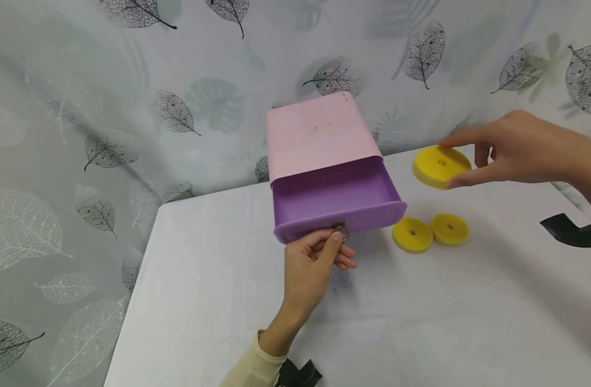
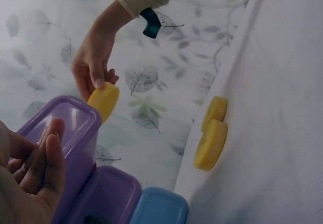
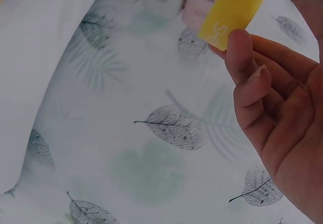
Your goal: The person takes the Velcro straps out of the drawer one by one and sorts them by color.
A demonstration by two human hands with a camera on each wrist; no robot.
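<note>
A small drawer unit with a pink casing [image 1: 319, 129] has its purple top drawer [image 1: 331, 191] pulled out, and no object shows inside. My left hand [image 1: 312, 266] pinches the metal ring pull [image 1: 343, 230] on that drawer's front between thumb and finger. To the right of the unit, raised above the table, my right hand [image 1: 527, 150] grips a yellow disc [image 1: 431, 169] with a centre hole by its rim. In the right wrist view, pale lettering marks the edge of this yellow disc [image 3: 237, 12]. Two smaller yellow discs [image 1: 412, 235] lie side by side below it.
Lower down the unit, the left wrist view shows another purple drawer [image 2: 113, 193] and a blue drawer [image 2: 160, 206], both pushed in. A leaf-patterned curtain [image 1: 218, 70] hangs behind the white table [image 1: 218, 279]. Black straps [image 1: 568, 231] show by each wrist.
</note>
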